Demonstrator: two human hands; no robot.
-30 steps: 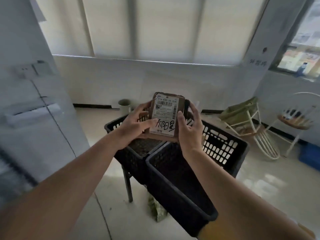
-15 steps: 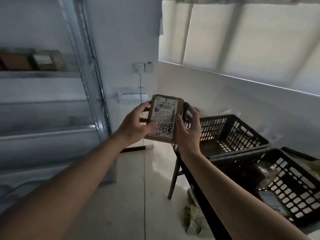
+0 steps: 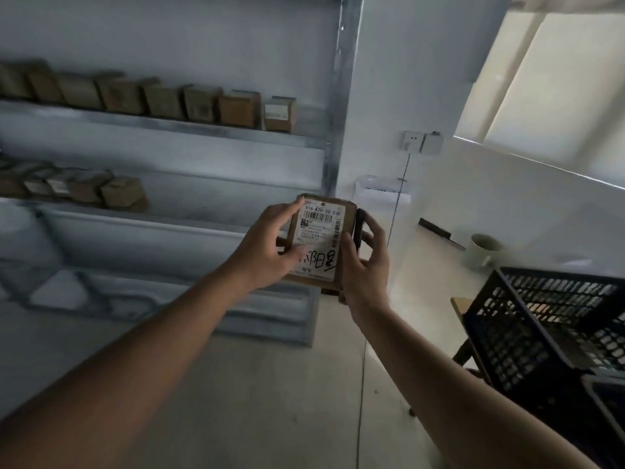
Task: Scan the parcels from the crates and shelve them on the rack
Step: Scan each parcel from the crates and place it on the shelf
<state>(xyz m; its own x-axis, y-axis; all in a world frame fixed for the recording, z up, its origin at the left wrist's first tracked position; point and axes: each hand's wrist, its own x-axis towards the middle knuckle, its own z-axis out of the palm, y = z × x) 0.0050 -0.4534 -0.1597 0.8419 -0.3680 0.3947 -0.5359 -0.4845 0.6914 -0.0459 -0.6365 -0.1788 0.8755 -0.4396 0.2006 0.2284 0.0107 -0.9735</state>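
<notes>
I hold a small brown cardboard parcel upright in front of me, its white label with barcode and handwritten marks facing me. My left hand grips its left edge, thumb across the label. My right hand clamps the right edge, thumb on the front and fingers behind, with a slim black device pinched against the parcel's side. Beyond it stands the metal rack; a row of several parcels sits on its upper shelf and a shorter row on the shelf below. A black crate is at my right.
The upper shelf has free room right of its last parcel, and the lower shelf is bare to the right. The bottom shelf lies near the floor. A wall socket, a hanging cable and a pale bin are right of the rack.
My view has swung left from the crates to the rack, which now fills the left side. Both hands keep the same hold on the parcel; the crates have slid to the right edge.
</notes>
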